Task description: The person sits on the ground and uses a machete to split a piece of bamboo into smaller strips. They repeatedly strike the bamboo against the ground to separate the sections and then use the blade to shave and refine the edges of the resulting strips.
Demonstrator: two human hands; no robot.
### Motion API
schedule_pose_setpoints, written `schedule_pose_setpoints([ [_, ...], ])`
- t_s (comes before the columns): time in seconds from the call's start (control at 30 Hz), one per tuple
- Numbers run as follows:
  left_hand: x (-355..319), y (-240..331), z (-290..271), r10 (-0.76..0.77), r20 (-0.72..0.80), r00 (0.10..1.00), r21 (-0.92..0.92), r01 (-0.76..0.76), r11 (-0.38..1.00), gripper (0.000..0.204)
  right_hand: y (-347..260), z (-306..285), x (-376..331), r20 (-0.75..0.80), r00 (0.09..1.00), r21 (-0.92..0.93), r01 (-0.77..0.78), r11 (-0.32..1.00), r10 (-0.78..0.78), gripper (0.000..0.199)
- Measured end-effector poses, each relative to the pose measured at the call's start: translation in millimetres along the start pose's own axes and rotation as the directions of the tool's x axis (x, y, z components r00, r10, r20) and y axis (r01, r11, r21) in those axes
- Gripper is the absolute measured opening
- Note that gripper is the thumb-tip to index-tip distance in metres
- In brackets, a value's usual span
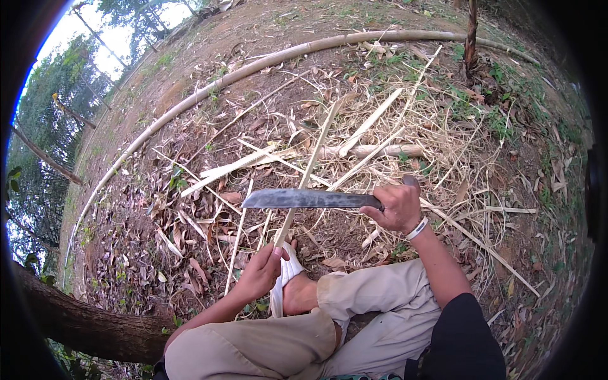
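My right hand (398,206) is closed round the handle of a machete (310,199), a broad dark blade pointing left and held level. Its blade crosses over a long pale bamboo strip (318,147); whether the edge touches it I cannot tell. The near end of that strip is pinched in my left hand (261,272), just beside my foot (297,295), which has white cloth (288,271) wrapped about it. From my left hand the strip slants away up and to the right, its far end over the litter of shavings.
Split bamboo pieces (370,121) and curly shavings (468,136) lie ahead and to the right. A short round pole (373,151) rests among them. Beyond curves a long bamboo pole (209,90). A thin trunk (470,38) stands far right; a thick trunk (95,326) lies near left.
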State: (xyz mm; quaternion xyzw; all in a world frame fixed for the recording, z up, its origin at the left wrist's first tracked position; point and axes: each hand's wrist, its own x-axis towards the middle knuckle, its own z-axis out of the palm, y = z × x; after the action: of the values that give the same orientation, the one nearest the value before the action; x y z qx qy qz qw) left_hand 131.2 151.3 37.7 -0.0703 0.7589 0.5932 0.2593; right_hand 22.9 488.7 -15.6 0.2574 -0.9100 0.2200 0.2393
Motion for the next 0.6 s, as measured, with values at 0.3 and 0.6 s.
schedule_pose_setpoints([
  [0.3, -94, -47, -5, -0.028, -0.047, 0.998, 0.469, 0.047, 0.882, 0.024, 117, 18, -31, 0.140, 0.761, -0.291, -0.580, 0.761, 0.634, 0.066],
  [0.6, -24, -24, -15, -0.108, 0.018, 0.994, -0.531, 0.101, 0.841, 0.029, 88, 15, -33, 0.017, 0.799, 0.195, -0.592, 0.782, 0.601, 0.061],
])
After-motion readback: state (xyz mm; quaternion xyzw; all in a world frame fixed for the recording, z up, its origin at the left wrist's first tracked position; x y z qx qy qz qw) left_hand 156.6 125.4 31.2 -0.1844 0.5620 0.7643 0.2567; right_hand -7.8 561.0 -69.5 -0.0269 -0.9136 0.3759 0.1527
